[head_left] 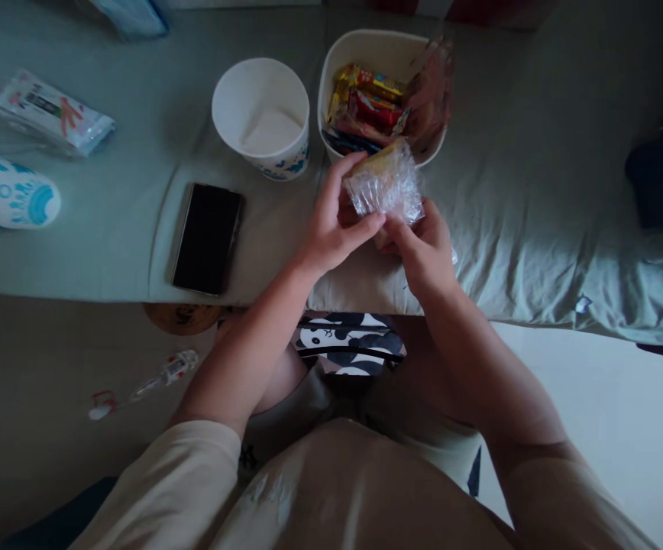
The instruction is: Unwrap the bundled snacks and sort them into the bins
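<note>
Both hands grip a small snack in a crinkled clear plastic wrapper point(387, 186) above the bed's front edge. My left hand point(337, 221) pinches its left side between thumb and fingers. On the wrapper's lower right, my right hand point(423, 248) is closed on it. Just behind stands a white bowl point(337, 57) filled with several wrapped snacks in red, yellow and dark packets, with an empty clear wrapper point(431, 88) sticking up at its right rim.
A white paper cup point(261, 114) stands left of the bowl, and a black phone point(207, 237) lies face up near the edge. Far left lie a tissue packet point(50, 113) and a tipped white-and-blue cup point(4, 195). Plastic litter point(145, 384) lies on the floor.
</note>
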A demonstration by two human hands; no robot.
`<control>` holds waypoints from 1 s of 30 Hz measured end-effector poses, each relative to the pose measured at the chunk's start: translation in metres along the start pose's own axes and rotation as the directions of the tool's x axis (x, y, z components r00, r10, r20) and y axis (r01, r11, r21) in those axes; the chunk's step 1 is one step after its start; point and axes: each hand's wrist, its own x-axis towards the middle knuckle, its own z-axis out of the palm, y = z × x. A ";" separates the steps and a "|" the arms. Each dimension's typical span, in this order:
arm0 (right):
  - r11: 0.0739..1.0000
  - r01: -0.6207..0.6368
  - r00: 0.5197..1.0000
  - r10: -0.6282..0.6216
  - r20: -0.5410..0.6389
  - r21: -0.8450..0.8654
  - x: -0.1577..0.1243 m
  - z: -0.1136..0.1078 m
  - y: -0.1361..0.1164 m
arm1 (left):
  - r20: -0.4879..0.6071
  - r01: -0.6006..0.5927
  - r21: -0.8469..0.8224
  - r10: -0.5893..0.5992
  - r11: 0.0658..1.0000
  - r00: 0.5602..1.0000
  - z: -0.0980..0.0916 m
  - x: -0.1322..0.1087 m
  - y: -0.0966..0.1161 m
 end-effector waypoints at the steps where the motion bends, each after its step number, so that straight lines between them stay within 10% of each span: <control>1: 1.000 -0.001 1.000 0.001 0.004 -0.004 0.000 -0.002 -0.003 | 0.019 -0.012 0.025 0.012 1.000 1.000 0.000 0.000 -0.001; 5: 0.961 0.147 0.989 -0.150 0.005 -0.233 -0.002 -0.018 -0.013 | -0.062 -0.029 0.123 0.037 0.992 0.997 -0.010 0.004 -0.008; 10: 0.627 0.194 0.937 -0.346 -0.046 -0.754 0.003 -0.048 -0.009 | -0.285 0.011 0.103 0.019 0.995 0.958 -0.024 0.010 -0.019; 14: 0.486 0.179 0.955 -0.295 0.033 -0.856 0.007 -0.057 0.000 | -0.340 0.037 0.070 -0.011 0.997 0.940 -0.026 0.009 -0.026; 21: 0.943 0.211 0.976 -0.189 0.107 -0.257 -0.008 -0.038 -0.019 | -0.250 0.056 0.046 -0.043 0.997 0.967 -0.025 0.007 -0.027; 30: 0.995 0.083 0.992 -0.077 0.104 -0.058 -0.010 -0.019 -0.025 | -0.062 0.158 0.038 -0.156 0.987 0.986 -0.013 -0.001 -0.001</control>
